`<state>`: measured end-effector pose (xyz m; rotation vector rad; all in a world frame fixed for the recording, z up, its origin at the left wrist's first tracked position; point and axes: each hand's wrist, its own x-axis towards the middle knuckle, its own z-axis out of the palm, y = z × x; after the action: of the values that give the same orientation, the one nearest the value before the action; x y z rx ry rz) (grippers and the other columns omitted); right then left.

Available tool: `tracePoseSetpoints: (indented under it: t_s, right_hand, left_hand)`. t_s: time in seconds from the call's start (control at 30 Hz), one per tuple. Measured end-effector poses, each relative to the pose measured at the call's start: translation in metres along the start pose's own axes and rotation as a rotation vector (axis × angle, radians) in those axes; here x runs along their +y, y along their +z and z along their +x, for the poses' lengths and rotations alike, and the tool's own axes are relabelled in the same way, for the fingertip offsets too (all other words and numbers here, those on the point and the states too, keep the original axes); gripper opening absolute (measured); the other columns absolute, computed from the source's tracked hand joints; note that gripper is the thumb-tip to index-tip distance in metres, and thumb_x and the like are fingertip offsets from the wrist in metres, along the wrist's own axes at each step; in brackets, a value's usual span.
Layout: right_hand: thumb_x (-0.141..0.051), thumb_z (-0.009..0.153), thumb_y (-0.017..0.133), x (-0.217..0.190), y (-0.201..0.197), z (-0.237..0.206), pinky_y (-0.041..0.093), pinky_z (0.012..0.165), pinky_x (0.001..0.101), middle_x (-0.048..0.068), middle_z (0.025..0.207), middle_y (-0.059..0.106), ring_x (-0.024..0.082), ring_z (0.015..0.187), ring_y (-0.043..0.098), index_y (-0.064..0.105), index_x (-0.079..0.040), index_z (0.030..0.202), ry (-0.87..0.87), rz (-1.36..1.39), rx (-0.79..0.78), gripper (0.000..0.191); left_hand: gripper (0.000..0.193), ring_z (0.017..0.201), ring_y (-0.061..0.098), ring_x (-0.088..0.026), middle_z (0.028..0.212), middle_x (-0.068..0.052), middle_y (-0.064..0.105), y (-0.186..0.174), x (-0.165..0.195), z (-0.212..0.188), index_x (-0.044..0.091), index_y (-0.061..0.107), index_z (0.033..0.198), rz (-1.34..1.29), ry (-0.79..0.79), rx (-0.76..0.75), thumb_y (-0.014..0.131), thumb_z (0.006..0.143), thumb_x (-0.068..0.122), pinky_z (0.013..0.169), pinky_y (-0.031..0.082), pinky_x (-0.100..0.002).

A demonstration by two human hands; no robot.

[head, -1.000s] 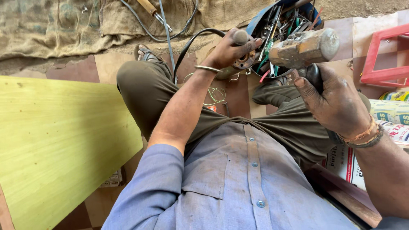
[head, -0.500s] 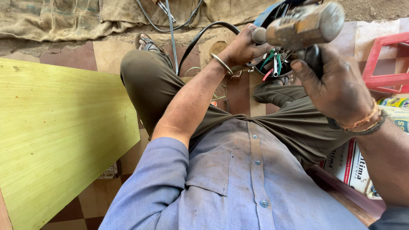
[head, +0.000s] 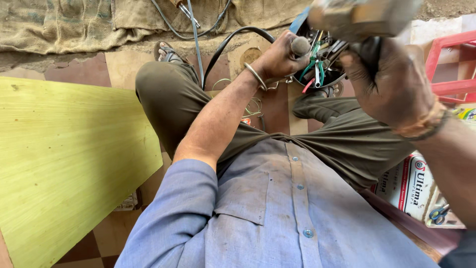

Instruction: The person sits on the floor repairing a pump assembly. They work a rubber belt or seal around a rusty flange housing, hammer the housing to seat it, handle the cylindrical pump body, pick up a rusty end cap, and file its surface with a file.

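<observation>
Head view looks down over the seated person's blue shirt (head: 277,213) and olive trousers (head: 198,109) to a worn power tool (head: 362,17) held up close at the top edge. The right hand (head: 391,82) has the tool: its fingers are curled tight round the dark handle that drops from the grey-brown body, and the body's long axis runs roughly across the frame, from the right hand toward the left. The left hand (head: 280,57), a metal bangle (head: 255,75) at the wrist, is closed in a fist on a short grey knob (head: 300,45) just beside the tool's left end; whether that knob is joined to the tool I cannot tell, since the tool is blurred. So both hands sit at the tool, the right under it, the left at its near end. Behind them lies an open round housing full of coloured wires (head: 320,62). A black cable (head: 233,37) loops away across the floor, and a yellow-green board (head: 64,159) lies well apart on the left.
</observation>
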<state>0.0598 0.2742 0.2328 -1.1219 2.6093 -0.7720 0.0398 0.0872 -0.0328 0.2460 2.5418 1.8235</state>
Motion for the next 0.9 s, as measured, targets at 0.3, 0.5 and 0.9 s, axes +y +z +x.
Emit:
tracePoseSetpoints:
  t_s: [0.3, 0.5, 0.9]
  right_hand:
    - [-0.027, 0.112, 0.065, 0.001, -0.004, 0.005, 0.051, 0.061, 0.0475, 0.022, 0.077, 0.066, 0.037, 0.064, 0.067, 0.060, 0.002, 0.108, 0.034, -0.131, -0.042, 0.029]
    - [-0.024, 0.106, 0.072, 0.002, 0.013, 0.005, 0.050, 0.061, 0.0451, 0.021, 0.072, 0.063, 0.040, 0.068, 0.064, 0.061, 0.005, 0.098, -0.183, -0.221, -0.046, 0.032]
    - [-0.029, 0.107, 0.071, 0.021, 0.014, -0.001, 0.047, 0.060, 0.0460, 0.020, 0.074, 0.061, 0.042, 0.067, 0.064, 0.059, 0.004, 0.111, -0.026, -0.161, -0.111, 0.035]
  left_hand:
    - [0.031, 0.093, 0.060, -0.031, 0.098, -0.019, 0.062, -0.006, 0.010, -0.003, 0.003, 0.069, 0.090, -0.003, 0.128, 0.190, 0.085, 0.081, 0.028, 0.085, 0.052, -0.041]
    - [0.039, 0.101, 0.060, -0.033, 0.104, -0.020, 0.064, -0.007, 0.009, -0.002, 0.001, 0.067, 0.104, -0.070, 0.336, 0.210, 0.085, 0.081, 0.027, 0.089, 0.051, -0.042]
    - [0.026, 0.086, 0.070, -0.025, 0.093, -0.012, 0.074, -0.012, 0.013, -0.002, 0.002, 0.072, 0.104, -0.133, 0.374, 0.099, 0.077, 0.086, 0.020, 0.083, 0.057, -0.037]
